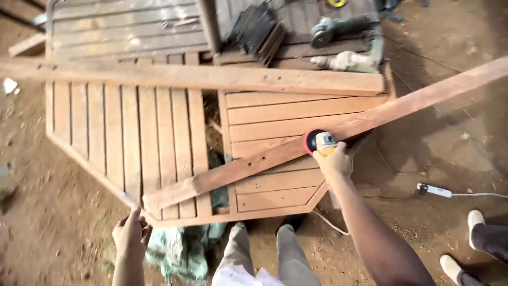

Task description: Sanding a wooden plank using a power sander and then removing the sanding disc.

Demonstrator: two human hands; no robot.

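My right hand [333, 161] grips a yellow power sander with a red round pad [316, 141], pressed on a long reddish wooden plank [248, 165]. The plank lies diagonally, from lower left to upper right, across a slatted wooden panel [132, 143]. My left hand [129, 233] reaches toward the plank's near end [151, 201] at the panel's corner; whether it touches the wood is unclear. Its fingers are loosely curled with nothing seen in them.
A second plank [211, 78] lies across the panel's far part. Two angle grinders [341, 26] [346, 61] and a dark bundle [254, 26] rest beyond it. Green cloth [180, 251] lies by my legs. A white plug [434, 190] and another person's shoes [473, 220] are at right.
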